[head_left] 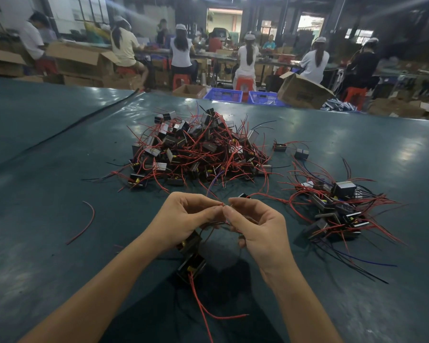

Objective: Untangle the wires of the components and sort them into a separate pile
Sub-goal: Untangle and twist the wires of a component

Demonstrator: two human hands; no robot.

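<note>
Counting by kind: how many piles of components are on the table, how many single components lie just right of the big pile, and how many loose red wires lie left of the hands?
Piles: 2, the big pile and the small pile
Single components: 2
Loose red wire: 1
Total: 5

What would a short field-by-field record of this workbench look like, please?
left hand: pinches wires
right hand: pinches the same wires, fingertip to fingertip
components: two, just below the hands
tangled pile: mid-table, beyond the hands
sorted pile: smaller, on the right
loose red wire: lying on the table, left
</note>
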